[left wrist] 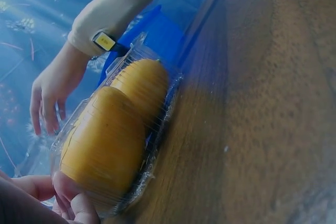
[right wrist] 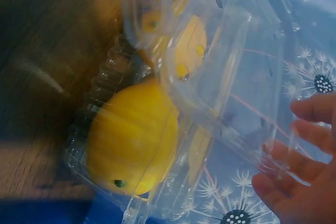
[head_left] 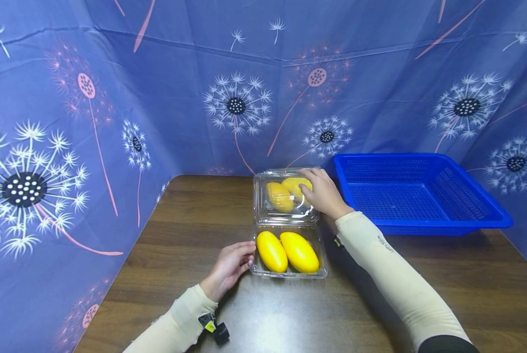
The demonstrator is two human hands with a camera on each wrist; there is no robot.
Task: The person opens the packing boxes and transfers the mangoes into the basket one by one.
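Note:
A hinged clear plastic clamshell box (head_left: pixel 288 275) lies open on the table, its lid (head_left: pixel 263 211) raised towards the cloth. Two smooth yellow mangoes (head_left: pixel 299 252) lie side by side in the base; a green stem spot shows on one mango (right wrist: pixel 131 140) in the right wrist view. Yellow shapes in the lid look like reflections. My left hand (head_left: pixel 230 267) pinches the base's left edge, with thumb and fingers at its corner in the left wrist view. Fingers spread and loosely extended, my right hand (head_left: pixel 324 192) is at the lid's right edge; firm contact is hard to tell.
A blue perforated plastic basket (head_left: pixel 422 228) stands on the right of the wooden table (head_left: pixel 192 211), just beyond the right forearm. Behind and to the left hangs a blue cloth (head_left: pixel 170 108) with a dandelion print. Pale sleeves cover both forearms.

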